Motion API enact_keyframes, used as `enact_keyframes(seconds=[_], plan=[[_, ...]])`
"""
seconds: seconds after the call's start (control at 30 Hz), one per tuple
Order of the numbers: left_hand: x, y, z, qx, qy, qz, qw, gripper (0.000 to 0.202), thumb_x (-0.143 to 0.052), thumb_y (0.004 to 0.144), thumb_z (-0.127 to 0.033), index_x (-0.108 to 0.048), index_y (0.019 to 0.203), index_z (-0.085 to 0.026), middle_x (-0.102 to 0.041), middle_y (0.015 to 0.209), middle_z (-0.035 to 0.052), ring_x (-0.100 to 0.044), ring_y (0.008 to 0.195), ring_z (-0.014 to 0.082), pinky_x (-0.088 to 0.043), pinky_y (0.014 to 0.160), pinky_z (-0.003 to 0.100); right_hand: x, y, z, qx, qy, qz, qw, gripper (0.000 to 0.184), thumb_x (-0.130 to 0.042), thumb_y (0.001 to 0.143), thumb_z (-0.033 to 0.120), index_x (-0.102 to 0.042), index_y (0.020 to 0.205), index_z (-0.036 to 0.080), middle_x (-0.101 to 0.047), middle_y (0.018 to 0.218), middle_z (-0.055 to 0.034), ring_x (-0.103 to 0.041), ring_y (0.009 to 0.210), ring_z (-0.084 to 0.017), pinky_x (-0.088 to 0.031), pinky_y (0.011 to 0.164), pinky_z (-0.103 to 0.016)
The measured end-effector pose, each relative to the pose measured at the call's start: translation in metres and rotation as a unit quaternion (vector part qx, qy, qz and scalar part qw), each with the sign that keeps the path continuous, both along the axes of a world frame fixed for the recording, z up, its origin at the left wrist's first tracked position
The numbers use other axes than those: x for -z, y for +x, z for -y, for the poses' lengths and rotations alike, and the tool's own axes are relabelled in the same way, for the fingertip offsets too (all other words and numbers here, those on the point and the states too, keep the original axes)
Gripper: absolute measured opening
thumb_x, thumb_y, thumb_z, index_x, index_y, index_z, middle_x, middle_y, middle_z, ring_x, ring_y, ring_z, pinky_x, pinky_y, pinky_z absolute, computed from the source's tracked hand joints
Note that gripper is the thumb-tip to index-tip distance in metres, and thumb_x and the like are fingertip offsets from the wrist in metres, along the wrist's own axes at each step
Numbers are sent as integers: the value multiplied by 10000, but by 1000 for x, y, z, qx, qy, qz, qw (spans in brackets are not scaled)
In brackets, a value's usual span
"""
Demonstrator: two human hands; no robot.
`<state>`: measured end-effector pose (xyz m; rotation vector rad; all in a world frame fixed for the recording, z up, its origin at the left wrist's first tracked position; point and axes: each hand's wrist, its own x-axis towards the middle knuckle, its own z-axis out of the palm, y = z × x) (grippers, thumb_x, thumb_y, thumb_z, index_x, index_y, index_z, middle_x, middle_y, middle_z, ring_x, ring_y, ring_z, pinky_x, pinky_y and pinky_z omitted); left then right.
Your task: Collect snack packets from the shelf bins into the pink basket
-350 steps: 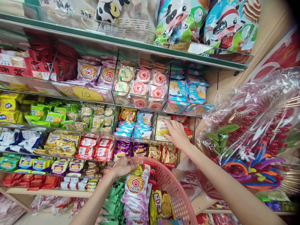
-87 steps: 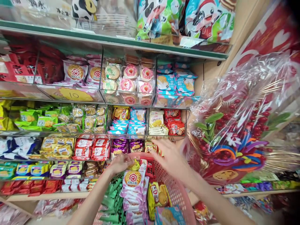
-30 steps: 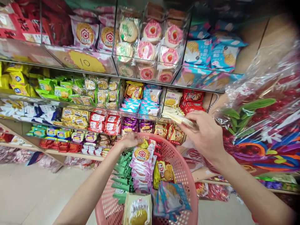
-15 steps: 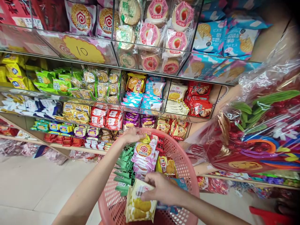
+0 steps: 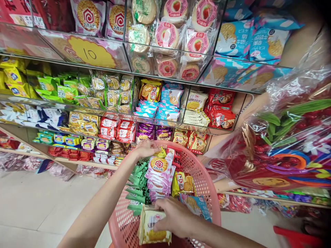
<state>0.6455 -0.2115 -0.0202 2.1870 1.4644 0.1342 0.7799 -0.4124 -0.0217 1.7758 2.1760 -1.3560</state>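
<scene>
Shop shelving in pale wood (image 5: 222, 186), tiers of clear, hard plastic bins (image 5: 53, 46), shiny wrapped biscuits throughout. Smooth light tile floor (image 5: 28, 203) lower left. Yellow scalloped price card (image 5: 90, 53) reads 10. Top tier: round strawberry-label biscuits (image 5: 167, 34) in crinkly clear film. Right side: crinkled cellophane wrap (image 5: 289, 91) around glossy green leaves (image 5: 305, 109) and red berries.

Pink plastic basket (image 5: 200, 170), round, wall perforated with small holes, sits in front of the shelves. Left hand (image 5: 148, 148) clamped on the basket's far-left rim, fingers curled over. Right hand (image 5: 170, 216) is inside, clamped on the cream biscuit packets (image 5: 155, 236), a flat, squarish foil stack at the near side of the basket; thumb on the front face, fingers at the top edge.

Also in basket: overlapping pink-and-white sesame biscuit packets (image 5: 159, 168) in the middle, slim green packets (image 5: 137, 193) fanned along the left, puffy yellow packet (image 5: 183, 184) right, blue packet (image 5: 198, 206) partly behind the right hand.
</scene>
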Motion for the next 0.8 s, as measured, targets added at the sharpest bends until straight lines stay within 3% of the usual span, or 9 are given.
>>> enact_keyframes(seconds=[0.2, 0.5, 0.57, 0.7, 0.8], plan=[[-2, 1, 2, 1, 6, -8, 1000, 518, -454, 707, -696, -691, 844, -256, -636, 1051, 60, -581, 1007, 276, -434, 879, 391, 5, 1, 5, -47, 76, 17, 996, 383, -731, 659, 395, -661, 999, 234, -618, 1020, -41, -539, 990, -232, -377, 796, -279], [-2, 0, 2, 3, 7, -2, 1000, 459, -476, 727, -644, -687, 838, -252, -657, 1062, 36, -577, 1019, 251, -428, 898, 367, 9, 5, 16, -57, 139, 35, 988, 420, -688, 710, 398, -612, 1096, 252, -559, 1048, -50, -495, 1021, -250, -398, 858, -350], [-3, 0, 3, 3, 4, 4, 1000, 453, -481, 727, -641, -689, 834, -252, -655, 1061, 42, -571, 1024, 263, -429, 892, 383, 12, 5, 19, -64, 154, 42, 985, 528, -696, 691, 446, -569, 1162, 244, -549, 1112, -68, -483, 1046, -272, -395, 884, -389], [-6, 1, 5, -4, 2, 7, 1000, 476, -485, 722, -652, -694, 826, -237, -647, 1037, 67, -570, 1007, 279, -430, 877, 397, 22, 1, 26, -112, 174, 31, 978, 980, -757, 579, 532, -316, 1397, 220, -457, 1317, -127, -405, 1194, -329, -292, 1028, -465], [-6, 1, 5, -5, -1, 5, 1000, 498, -486, 708, -672, -694, 832, -237, -645, 1037, 66, -575, 1000, 282, -432, 871, 386, 32, -4, 30, -164, 185, 26, 969, 1096, -777, 573, 492, -175, 1448, 222, -360, 1418, -156, -304, 1301, -350, -173, 1098, -495]])
